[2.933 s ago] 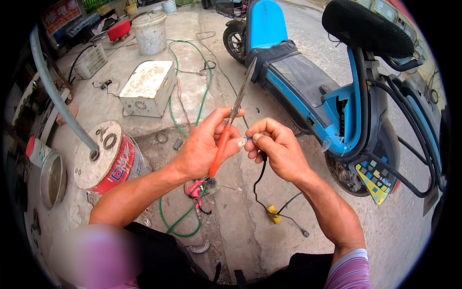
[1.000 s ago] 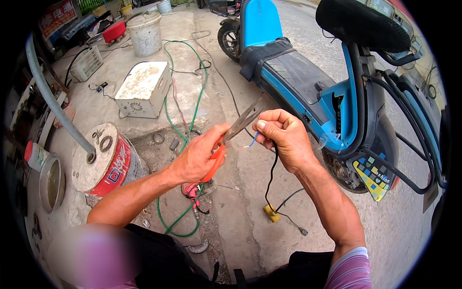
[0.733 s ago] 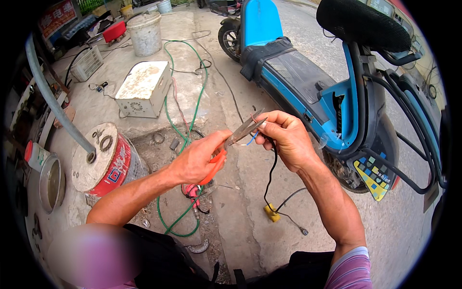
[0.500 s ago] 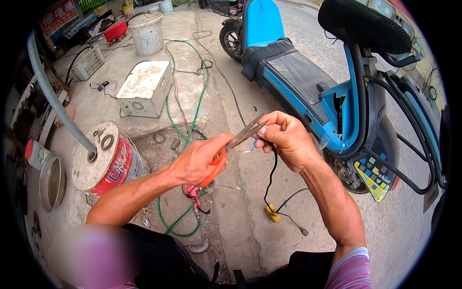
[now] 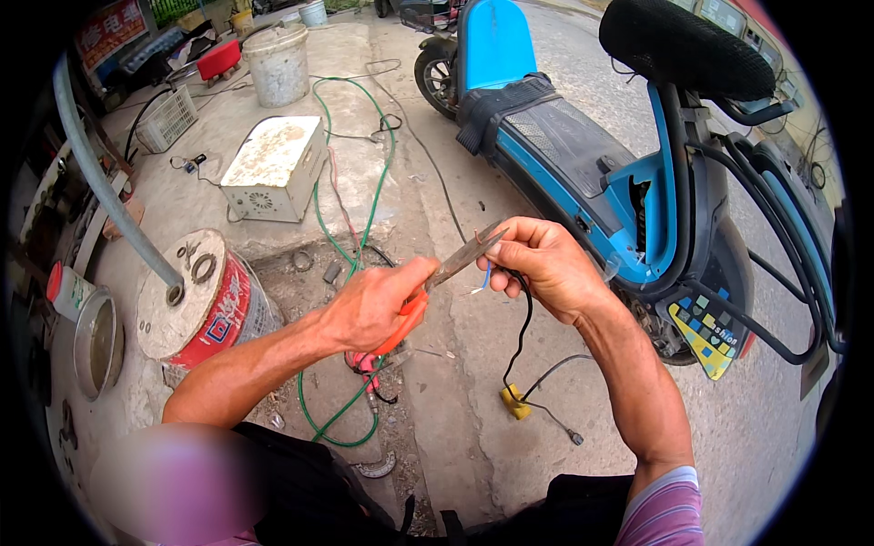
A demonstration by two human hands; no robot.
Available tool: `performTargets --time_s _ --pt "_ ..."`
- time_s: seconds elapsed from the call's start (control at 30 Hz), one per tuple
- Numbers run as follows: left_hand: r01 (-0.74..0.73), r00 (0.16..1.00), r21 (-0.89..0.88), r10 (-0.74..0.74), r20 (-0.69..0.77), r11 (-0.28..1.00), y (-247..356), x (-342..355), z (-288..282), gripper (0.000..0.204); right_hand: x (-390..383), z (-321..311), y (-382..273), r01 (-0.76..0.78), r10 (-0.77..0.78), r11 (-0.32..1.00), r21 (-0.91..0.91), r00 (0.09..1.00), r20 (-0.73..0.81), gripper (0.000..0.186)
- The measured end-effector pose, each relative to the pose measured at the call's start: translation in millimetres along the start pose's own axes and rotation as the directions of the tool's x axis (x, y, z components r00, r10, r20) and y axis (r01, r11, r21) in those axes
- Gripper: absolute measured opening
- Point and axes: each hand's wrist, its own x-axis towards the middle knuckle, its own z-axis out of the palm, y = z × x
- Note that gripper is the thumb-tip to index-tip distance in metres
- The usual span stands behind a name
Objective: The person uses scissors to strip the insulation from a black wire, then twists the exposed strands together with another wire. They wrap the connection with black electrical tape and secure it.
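Head view, left fingers (image 5: 421, 267) round scissors (image 5: 461, 258), right fingers (image 5: 525, 229) pinching cable (image 5: 522, 338), scooter edge (image 5: 539, 174) beyond

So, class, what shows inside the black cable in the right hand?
A blue wire with a bare tip, and a reddish wire end at the scissors. The right hand hides where they leave the black cable, which covers the rest.

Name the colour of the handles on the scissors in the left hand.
The scissors' handles are orange, seen best in the head view.
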Motion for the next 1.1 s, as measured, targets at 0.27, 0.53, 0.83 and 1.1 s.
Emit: performTargets --time_s 0.27,0.53,0.83,1.1 --pt "-0.022 1.000 0.039 0.023 -0.013 0.999 2.7 1.1 0.1 0.041 -1.7 6.1 0.1 0.058 -0.062 0.996 -0.061 0.996 -0.066 0.008" --pt "-0.019 0.999 0.085 0.021 -0.024 0.996 3.7 1.8 -1.9 0.040 0.5 8.8 2.3 0.081 -0.090 0.994 -0.078 0.988 -0.126 0.007" --pt "0.128 0.984 -0.076 -0.117 0.132 0.989 3.6 4.9 -1.4 0.043 2.9 9.4 4.4 0.099 -0.103 0.994 -0.043 0.990 -0.100 0.008" --pt "0.064 0.988 -0.063 -0.054 0.144 0.996 1.4 5.6 2.0 0.035 3.8 8.8 13.1 0.144 -0.153 0.986 -0.083 0.983 -0.101 0.013"
